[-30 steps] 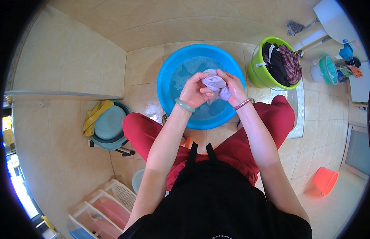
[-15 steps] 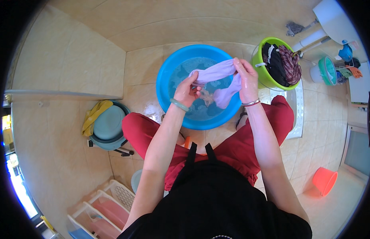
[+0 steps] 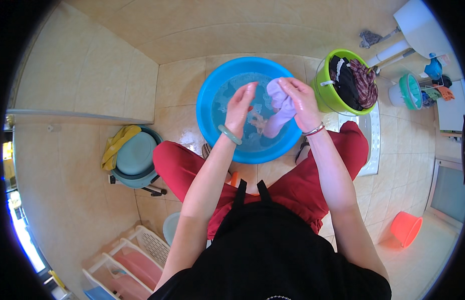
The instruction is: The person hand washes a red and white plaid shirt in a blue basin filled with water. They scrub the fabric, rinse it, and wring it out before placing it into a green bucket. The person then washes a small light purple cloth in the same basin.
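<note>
A blue basin (image 3: 206, 125) of cloudy, sudsy water stands on the floor between my knees. Over its right side my right hand (image 3: 303, 104) is closed on a bunched lilac sock (image 3: 280, 112), whose lower end hangs down toward the water. To the left of the sock, my left hand (image 3: 238, 107) hovers above the basin. It is open, holds nothing and does not touch the cloth. Something pale pink (image 3: 257, 121) shows in the water below, too blurred to name.
A green bucket (image 3: 321, 87) with dark and plaid clothes stands beyond my right knee, by a white floor pan (image 3: 373, 145). On the left are stacked basins (image 3: 136, 152) with a yellow cloth (image 3: 115, 145). A white rack (image 3: 137, 252) stands lower left, an orange bucket (image 3: 406, 229) lower right.
My left hand has let go of its end of the lilac sock and moved slightly away. The sock, stretched between both hands before, is now gathered in my right hand alone.
</note>
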Tool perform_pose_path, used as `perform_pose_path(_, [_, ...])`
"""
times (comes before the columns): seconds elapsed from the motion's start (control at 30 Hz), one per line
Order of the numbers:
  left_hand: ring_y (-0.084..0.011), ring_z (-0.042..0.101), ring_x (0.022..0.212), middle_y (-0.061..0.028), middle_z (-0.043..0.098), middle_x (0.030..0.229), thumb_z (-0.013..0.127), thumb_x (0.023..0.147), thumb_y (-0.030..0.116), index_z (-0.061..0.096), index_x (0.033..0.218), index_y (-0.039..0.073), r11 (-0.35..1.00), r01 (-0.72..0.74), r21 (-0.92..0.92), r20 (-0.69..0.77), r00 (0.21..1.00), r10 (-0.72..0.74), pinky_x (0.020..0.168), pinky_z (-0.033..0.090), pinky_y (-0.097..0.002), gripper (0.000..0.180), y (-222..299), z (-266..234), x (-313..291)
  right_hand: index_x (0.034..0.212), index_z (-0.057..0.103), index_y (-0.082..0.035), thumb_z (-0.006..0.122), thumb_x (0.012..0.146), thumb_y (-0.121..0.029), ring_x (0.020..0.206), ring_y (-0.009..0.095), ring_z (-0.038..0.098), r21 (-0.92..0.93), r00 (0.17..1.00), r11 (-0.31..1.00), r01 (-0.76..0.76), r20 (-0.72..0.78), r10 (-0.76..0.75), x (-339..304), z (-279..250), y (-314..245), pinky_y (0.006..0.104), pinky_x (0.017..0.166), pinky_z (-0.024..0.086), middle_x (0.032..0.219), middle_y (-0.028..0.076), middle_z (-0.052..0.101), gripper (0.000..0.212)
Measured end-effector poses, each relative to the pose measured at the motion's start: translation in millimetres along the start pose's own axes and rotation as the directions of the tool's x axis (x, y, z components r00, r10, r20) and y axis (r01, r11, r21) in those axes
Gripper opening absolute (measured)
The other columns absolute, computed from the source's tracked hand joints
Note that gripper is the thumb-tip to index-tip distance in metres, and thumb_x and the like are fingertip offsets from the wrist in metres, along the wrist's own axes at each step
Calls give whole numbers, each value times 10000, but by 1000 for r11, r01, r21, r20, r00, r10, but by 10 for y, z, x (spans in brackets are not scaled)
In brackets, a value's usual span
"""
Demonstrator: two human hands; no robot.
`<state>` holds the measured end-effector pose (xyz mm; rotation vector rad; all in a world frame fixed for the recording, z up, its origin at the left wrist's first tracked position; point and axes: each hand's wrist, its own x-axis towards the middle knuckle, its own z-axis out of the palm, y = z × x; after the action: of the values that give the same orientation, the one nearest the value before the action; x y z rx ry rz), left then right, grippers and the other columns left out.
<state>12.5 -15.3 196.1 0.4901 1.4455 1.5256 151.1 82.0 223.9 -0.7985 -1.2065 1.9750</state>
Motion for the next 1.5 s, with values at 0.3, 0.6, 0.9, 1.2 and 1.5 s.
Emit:
perform_pose_path(0.3, [-60,329,503,60,388,568,503,952,378,476,648,152,940,207,-270,-104,965,-243,448,261,-255,380,351,302,20,854,616,-56,705,803,-128,597,113,575,-636,862,652,413,43,-505,-175,263,64,256,520,438,690,48,594,125])
perform_pose_path(0.6, [-112,480,567,3,460,598,458,956,330,457,629,91,979,129,-155,-178,971,-157,511,395,-311,405,83,569,-92,659,536,-31,588,894,-231,492,328,522,-832,847,453,320,37,-530,262,226,338,394,435,390,578,173,530,313])
perform_pose_path(0.9, [-95,419,488,23,418,558,455,947,336,432,618,133,899,182,-397,-178,946,-270,422,321,-294,387,50,539,-91,627,512,-35,591,883,-205,553,383,551,-840,833,425,338,57,-551,248,245,531,440,479,423,600,200,548,317])
perform_pose_path(1.2, [-122,479,591,-6,503,654,482,938,333,524,727,114,980,16,-196,-76,997,-32,486,373,-320,307,-199,122,125,656,513,-21,583,900,-205,504,343,511,-682,715,467,563,119,-689,-173,772,359,398,462,389,606,189,531,313])
perform_pose_path(1.5, [-136,486,617,4,488,665,422,953,347,524,742,142,926,-103,363,-78,987,141,517,391,-295,312,-596,181,326,653,503,-34,604,872,-204,569,375,564,-795,813,458,398,74,-577,-45,486,465,444,505,441,619,202,549,295])
